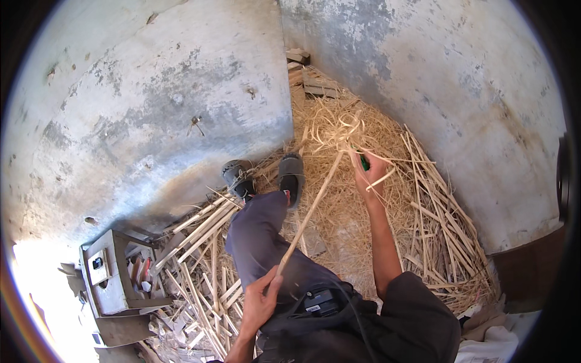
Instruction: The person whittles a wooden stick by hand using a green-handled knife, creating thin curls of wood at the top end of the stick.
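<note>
My left hand (260,300) is closed around the lower end of a long, pale wooden stick (315,207) beside my thigh. The stick slants up and away to the right. Near its far end, my right hand (371,174) is wrapped round a green-handled tool (364,162); its working end is hidden, so I cannot tell its exact kind. Thin curled wood shavings (342,128) bunch up just beyond that hand. One loose pale strip (381,178) crosses over the right hand's fingers.
Split sticks lie piled at the right (445,224) and left (203,227). Fine shavings (339,236) cover the floor. A wooden stool-like box (112,302) stands at the lower left. Worn plaster walls (200,78) meet in a corner ahead, by wood blocks (321,86).
</note>
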### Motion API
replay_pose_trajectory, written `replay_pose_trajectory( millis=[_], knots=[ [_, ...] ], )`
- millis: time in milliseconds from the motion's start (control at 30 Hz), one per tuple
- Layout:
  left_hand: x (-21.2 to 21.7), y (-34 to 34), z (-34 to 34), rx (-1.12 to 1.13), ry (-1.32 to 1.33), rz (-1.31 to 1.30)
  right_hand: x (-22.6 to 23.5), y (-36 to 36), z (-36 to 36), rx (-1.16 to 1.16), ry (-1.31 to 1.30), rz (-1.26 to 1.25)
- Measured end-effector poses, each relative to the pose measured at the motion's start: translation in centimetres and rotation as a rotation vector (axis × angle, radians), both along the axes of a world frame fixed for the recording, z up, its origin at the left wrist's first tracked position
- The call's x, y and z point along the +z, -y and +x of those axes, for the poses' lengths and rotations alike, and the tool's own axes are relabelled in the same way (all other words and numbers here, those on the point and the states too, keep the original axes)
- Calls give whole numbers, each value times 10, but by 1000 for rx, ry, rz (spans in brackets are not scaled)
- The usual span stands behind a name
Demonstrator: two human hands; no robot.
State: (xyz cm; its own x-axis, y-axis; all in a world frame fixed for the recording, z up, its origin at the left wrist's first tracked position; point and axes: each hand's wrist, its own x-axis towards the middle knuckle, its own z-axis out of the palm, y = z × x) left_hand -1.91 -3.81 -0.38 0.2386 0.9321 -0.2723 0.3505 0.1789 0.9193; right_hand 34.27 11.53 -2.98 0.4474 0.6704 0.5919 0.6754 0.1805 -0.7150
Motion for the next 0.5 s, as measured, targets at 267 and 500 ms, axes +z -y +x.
replay_pose_trajectory(
  millis=[267, 500],
  knots=[
    [-2, -18, 14, 21, 70, 112, -9, 46, -58, 283, -200, -41],
    [13, -25, 22, 22, 92, 83, 4, 75, -78, 420, -10, -18]
  ],
)
